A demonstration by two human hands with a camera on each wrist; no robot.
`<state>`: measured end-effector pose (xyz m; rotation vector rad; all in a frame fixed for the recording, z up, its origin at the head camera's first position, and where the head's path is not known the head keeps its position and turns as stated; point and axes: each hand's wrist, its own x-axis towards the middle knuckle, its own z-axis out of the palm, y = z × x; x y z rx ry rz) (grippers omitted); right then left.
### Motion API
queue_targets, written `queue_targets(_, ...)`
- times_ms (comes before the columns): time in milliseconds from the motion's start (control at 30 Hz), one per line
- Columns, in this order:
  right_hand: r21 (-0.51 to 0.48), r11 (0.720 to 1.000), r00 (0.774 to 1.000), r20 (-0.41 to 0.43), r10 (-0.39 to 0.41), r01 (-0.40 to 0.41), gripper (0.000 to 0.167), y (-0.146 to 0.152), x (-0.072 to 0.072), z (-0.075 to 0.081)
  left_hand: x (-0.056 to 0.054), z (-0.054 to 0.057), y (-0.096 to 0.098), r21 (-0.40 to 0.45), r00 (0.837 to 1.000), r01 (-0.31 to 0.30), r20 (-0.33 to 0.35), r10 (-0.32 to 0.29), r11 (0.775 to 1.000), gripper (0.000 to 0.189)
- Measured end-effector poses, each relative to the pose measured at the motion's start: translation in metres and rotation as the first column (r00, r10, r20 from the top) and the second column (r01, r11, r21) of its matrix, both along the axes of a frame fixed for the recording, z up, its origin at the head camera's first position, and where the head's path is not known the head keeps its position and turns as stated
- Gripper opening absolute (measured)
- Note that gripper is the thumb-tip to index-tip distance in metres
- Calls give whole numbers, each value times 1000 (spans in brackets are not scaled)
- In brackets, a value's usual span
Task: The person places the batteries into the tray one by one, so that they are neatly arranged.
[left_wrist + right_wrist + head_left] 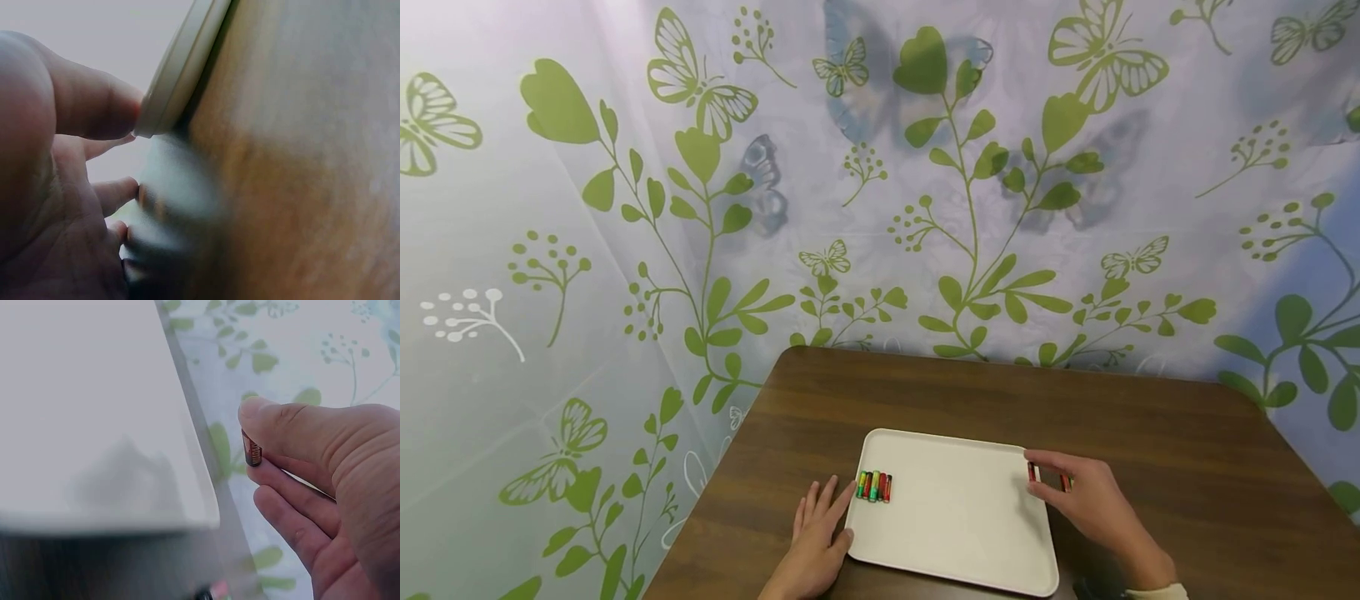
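A white rectangular tray [955, 521] lies on the table, with a row of several small batteries [874, 487], some green and yellow, some red, side by side near its left rim. My left hand [814, 543] rests at that left side with fingers spread, and its thumb touches the tray's rim [178, 69] in the left wrist view. Over the tray's right edge, my right hand [1096, 500] pinches a small red and black battery [252, 450] between thumb and fingers. Another red battery [1066, 482] shows just right of the tray, partly hidden by that hand.
The brown wooden table [940, 392] has rounded corners and reaches back to a curtain [880, 208] printed with green leaves and butterflies. A shadow of the right hand falls on the tray. Something dark [1097, 587] sits by the right forearm.
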<state>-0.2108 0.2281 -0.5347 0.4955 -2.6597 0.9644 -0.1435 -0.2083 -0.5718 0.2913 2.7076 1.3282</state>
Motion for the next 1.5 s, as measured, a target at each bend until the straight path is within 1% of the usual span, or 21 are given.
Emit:
queue_targets(67, -11, 1000, 1000, -20, 14, -14, 42, -11, -2, 0, 0, 0, 0, -4, 1000, -1, -3, 1, 1000, 67)
queue_targets(200, -30, 999, 999, -30, 34, -35, 41, -34, -5, -2, 0, 0, 1, -9, 1000, -2, -12, 2, 1000, 67)
queue_targets(333, -48, 997, 998, -8, 58, -59, 42, -54, -8, -3, 0, 0, 1, -11, 1000, 0, -14, 0, 1000, 68)
queue_targets(567, -85, 993, 993, 73, 93, -87, 43, -83, -12, 0, 0, 0, 1, -12, 1000, 0, -4, 0, 1000, 68)
queue_targets(767, -127, 986, 990, 71, 119, -109, 42, -105, -14, 2, 1, 1, 0, -9, 1000, 1, -6, -1, 1000, 68)
queue_targets(1033, -142, 976, 983, 60, 172, -162, 41, -135, -13, -6, 1, 1, 0, -7, 1000, 3, -8, -3, 1000, 67)
queue_targets(1267, -131, 966, 973, 20, 229, -224, 40, -163, -12, -15, 1, 1, 1, -13, 1000, 1, -14, -1, 1000, 67)
queue_targets(1367, -134, 964, 972, 17, 234, -229, 40, -171, -13, -19, 1, 1, 1, -14, 1000, -3, -22, 2, 1000, 67)
queue_targets(1500, -124, 966, 972, 45, 233, -226, 39, -179, -14, -24, 2, 1, 2, -16, 1000, -8, -29, 7, 1000, 67)
